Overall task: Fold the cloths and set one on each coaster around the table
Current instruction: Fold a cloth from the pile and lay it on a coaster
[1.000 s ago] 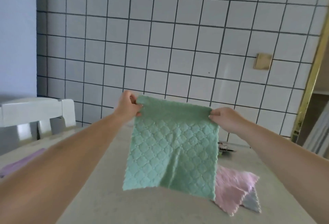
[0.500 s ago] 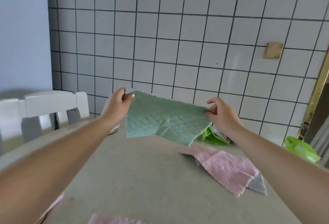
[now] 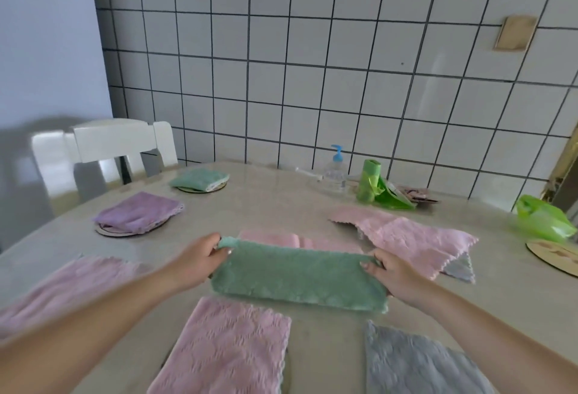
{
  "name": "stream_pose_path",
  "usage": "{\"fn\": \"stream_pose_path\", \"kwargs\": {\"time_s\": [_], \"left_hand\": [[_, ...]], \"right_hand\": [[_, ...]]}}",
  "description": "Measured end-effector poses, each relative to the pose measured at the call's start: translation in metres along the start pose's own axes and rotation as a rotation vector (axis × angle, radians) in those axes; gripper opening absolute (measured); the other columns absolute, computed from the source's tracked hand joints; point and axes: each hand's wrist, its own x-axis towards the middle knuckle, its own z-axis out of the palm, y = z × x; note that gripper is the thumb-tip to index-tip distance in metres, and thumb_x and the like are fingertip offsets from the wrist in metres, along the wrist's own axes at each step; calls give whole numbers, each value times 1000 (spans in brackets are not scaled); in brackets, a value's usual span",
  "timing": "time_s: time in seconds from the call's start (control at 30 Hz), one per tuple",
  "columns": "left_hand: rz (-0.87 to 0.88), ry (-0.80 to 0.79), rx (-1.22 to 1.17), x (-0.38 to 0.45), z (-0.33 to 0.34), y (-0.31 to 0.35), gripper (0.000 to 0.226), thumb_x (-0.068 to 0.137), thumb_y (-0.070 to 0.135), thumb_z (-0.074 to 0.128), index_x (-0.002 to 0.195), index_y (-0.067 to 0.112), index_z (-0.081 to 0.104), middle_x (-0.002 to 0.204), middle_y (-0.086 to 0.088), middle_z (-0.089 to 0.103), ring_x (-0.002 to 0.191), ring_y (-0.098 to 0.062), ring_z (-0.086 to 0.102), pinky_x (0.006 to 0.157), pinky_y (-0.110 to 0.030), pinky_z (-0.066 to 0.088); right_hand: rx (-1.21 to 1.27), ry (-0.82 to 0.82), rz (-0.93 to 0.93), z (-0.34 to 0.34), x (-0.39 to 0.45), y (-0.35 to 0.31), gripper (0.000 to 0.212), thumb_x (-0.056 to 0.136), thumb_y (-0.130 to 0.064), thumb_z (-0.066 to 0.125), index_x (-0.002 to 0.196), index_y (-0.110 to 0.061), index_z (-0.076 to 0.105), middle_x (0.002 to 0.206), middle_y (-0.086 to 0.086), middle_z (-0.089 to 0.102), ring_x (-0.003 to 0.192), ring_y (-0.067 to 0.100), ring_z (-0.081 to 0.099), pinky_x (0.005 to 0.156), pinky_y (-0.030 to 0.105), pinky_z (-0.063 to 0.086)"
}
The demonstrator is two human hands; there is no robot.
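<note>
1. Green cloth (image 3: 297, 278) lies doubled over into a long strip on the table (image 3: 281, 206), near centre, partly over a pink cloth (image 3: 272, 240) behind it.
2. Left hand (image 3: 200, 257) pinches the strip's far-left corner, thumb on top. Right hand (image 3: 394, 271) grips the right end, fingers curled over the edge. Hands sit apart, one at each end of the strip.
3. Two coasters already served: a folded green cloth (image 3: 200, 178) on the far-left coaster (image 3: 203, 188), a folded purple cloth (image 3: 140, 212) on the nearer coaster (image 3: 125, 232).
4. A bare coaster (image 3: 553, 256) shows at the right edge, beside a green plastic bag (image 3: 544, 221).
5. Unfolded cloths near the person: pink (image 3: 225, 346), grey (image 3: 416, 365), another pink (image 3: 62, 287) at left, and a pink pile (image 3: 406, 234) at right.
6. Handling, by judgement: light, limp, plush fabric with no stiffness; it sags wherever unsupported and layers may slide apart. Best held at the end corners, pinching both layers together so the fold stays aligned. Not fragile, not slippery.
7. Likely step: a second fold, end to end.
</note>
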Motion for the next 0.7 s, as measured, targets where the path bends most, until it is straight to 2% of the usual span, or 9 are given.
{"fn": "stream_pose_path", "kwargs": {"time_s": [0.13, 0.23, 0.3, 0.47, 0.57, 0.7], "left_hand": [[-10, -13, -9, 7, 3, -3, 33, 94, 15, 50, 67, 14, 32, 58, 0, 33, 50, -10, 32, 40, -15, 29], [-55, -18, -65, 22, 8, -11, 34, 92, 15, 53, 65, 14, 33, 60, -1, 31, 56, -14, 34, 53, -28, 36], [-66, -13, -79, 35, 12, -13, 35, 91, 14, 56, 63, 14, 34, 59, -1, 32, 60, -15, 37, 60, -31, 37], [-102, 9, -61, 68, 25, -15, 25, 88, 19, 60, 67, 16, 46, 61, 1, 46, 59, -16, 46, 58, -29, 41], [-122, 16, 6, 83, 33, -18, 28, 86, 26, 62, 64, 18, 48, 58, 0, 48, 59, -20, 49, 63, -39, 49], [-140, 72, 146, 96, 40, -19, 26, 85, 34, 61, 66, 20, 49, 61, 1, 51, 64, -21, 49, 55, -29, 32]], "right_hand": [[-47, 27, 5, 2, 11, 4, 17, 94, -30, 50, 83, -17, 50, 68, 0, 45, 56, 11, 41, 45, 17, 34], [-17, 95, 45, 5, 26, 10, 14, 92, -26, 55, 82, -18, 53, 65, 1, 47, 53, 12, 43, 49, 22, 35], [-33, 140, 73, 7, 36, 15, 13, 91, -26, 57, 81, -20, 55, 63, 0, 50, 53, 13, 47, 53, 26, 37], [-10, 260, 145, 7, 53, 30, 13, 89, -29, 60, 79, -20, 60, 68, 4, 61, 60, 18, 54, 57, 29, 38], [0, 328, 189, 9, 63, 37, 19, 86, -29, 61, 81, -11, 64, 75, 12, 65, 65, 21, 55, 58, 30, 37], [-13, 364, 223, 9, 73, 41, 19, 86, -30, 62, 74, -15, 62, 70, 8, 64, 65, 21, 56, 57, 29, 38]]}}
